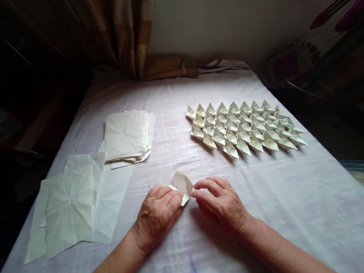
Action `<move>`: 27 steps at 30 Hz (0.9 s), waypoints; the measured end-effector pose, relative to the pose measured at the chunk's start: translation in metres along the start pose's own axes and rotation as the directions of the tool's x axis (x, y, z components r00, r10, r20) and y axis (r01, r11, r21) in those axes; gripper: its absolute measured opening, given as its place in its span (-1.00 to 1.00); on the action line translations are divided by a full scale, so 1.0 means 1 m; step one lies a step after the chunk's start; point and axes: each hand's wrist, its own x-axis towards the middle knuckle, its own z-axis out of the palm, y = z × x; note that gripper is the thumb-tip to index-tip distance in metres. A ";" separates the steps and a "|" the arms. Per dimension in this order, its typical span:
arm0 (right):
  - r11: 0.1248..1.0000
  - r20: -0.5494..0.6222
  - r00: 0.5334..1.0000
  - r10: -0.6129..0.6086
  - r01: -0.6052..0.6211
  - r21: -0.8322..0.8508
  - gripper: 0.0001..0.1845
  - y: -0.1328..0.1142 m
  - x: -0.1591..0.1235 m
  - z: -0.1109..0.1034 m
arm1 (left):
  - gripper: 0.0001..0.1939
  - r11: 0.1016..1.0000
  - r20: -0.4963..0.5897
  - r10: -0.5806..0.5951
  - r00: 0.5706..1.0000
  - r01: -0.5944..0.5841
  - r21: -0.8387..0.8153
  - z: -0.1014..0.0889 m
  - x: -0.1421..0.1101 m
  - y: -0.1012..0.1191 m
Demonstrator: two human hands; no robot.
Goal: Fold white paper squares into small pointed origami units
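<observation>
Near the middle of the cloth-covered table, a small folded piece of cream paper (pixel 182 183) stands between my two hands. My left hand (pixel 159 210) is closed, its thumb and fingers pinching the paper's left side. On the other side, the fingertips of my right hand (pixel 221 203) are bent together at the paper's right edge; whether they grip it or only touch it is hard to see. Beyond my right hand sit several rows of folded paper boats (pixel 242 127), pointed tips upward, packed close together.
At the left lie loose creased paper sheets (pixel 69 203), overlapping one another. Behind them is a neat stack of creased square sheets (pixel 125 133). A pale sheet (pixel 162 94) covers the table, and a brown curtain (pixel 133 29) hangs at its far edge.
</observation>
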 end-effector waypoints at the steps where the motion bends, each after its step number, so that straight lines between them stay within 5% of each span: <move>1: 1.000 0.003 1.000 0.000 0.000 0.001 -0.74 -0.004 -0.001 0.001 | -0.84 1.000 0.004 -0.006 1.000 0.006 -0.005 0.000 -0.001 0.000; 11: 0.968 0.032 0.970 0.242 -0.243 0.058 -0.86 -0.014 -0.004 0.022 | -0.86 0.981 0.072 -0.138 0.988 0.146 -0.126 0.001 -0.008 -0.003; 27: 0.927 0.041 0.926 0.374 -0.373 -0.028 -0.76 -0.027 0.004 0.024 | -0.95 0.933 0.152 -0.359 0.921 0.353 0.065 0.001 0.000 0.007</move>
